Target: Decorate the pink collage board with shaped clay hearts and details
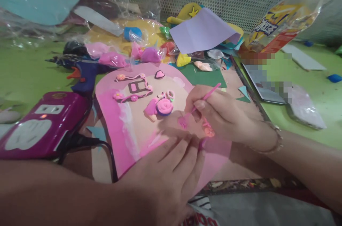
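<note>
Clamped on a thin pink stick [212,92], the right hand [223,112] has its thumb and fingers together at three o'clock of an arch-topped pink-and-cream sheet [117,122]. The stick's lower end meets or nearly meets a small textured pink clay-like patch [182,122], right of the sheet's middle; contact is too blurred to tell. Just below the right fingers lies a coral-orange clay-like piece [208,129].

At six o'clock the left hand [171,165] lies palm down over the sheet, its grip apart, fingers slightly spread.

Toward twelve o'clock sit a coiled pink rosette with a dark blue edge [164,106] and, farther up, a pink heart outlined in black [159,74]. A wavy pink strand with flowers [135,97] is at ten.

Beyond the sheet, a glossy purple socket box [66,112] stands at nine, a dark blue glue gun with an orange trigger [87,76] at ten, and a tilted clear bottle with a yellow-and-red label [280,23] at two.
</note>
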Tool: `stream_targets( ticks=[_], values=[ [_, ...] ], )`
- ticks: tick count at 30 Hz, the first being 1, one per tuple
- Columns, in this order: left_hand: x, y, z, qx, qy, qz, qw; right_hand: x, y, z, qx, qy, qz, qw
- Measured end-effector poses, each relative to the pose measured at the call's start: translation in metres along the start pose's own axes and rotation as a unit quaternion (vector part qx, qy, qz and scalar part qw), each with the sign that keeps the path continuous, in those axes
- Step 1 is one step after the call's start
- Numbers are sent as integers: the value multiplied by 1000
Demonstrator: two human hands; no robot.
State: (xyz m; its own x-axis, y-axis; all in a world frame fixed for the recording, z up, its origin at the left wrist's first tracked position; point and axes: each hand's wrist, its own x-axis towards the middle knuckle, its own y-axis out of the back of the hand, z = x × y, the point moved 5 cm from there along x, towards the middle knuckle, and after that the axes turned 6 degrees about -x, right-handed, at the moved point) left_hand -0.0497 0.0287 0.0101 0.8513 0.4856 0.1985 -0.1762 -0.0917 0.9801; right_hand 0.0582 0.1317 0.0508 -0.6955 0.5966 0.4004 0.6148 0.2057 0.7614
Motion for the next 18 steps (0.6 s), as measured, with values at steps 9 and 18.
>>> stream_targets(
  ticks=[9,18],
  values=[
    [0,0,1,-15,-4,-15,1000,2,-3,0,-12,20,-3,1000],
    [1,-2,2,-14,-11,-17,1000,2,-8,2,-28,34,17,999]
  ],
)
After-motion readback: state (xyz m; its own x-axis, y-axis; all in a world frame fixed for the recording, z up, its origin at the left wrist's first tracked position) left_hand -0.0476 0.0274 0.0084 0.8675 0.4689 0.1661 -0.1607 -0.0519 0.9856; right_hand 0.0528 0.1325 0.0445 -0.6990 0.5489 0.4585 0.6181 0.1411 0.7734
